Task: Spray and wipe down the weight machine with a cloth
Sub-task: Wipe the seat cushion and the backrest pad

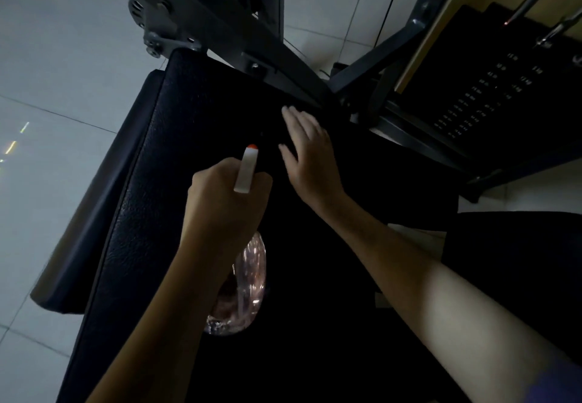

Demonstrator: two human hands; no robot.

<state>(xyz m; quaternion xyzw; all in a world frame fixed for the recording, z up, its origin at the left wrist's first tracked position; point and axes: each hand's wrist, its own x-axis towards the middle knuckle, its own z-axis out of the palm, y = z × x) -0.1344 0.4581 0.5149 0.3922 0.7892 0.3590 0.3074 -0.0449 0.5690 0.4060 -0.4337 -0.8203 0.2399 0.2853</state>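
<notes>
Spray step on. Left hand (pixel 226 194), grip closed round spray bottle (pixel 247 169), hovers over middle of seat pad (pixel 163 157), nozzle aimed at pad's far end. Right hand (pixel 310 157) flat on pad near far edge, grip open. Cloth beneath it? Too dark, cannot tell. Next, likely: squeeze trigger, then wipe. Pad black, grained. Frame (pixel 220 24) beyond pad, weight stack (pixel 491 94) right of it, tiled floor (pixel 63 56) left. Room dim.

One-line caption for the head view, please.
Left hand grips a clear spray bottle over the weight machine's black seat pad while the right hand rests flat on it.
</notes>
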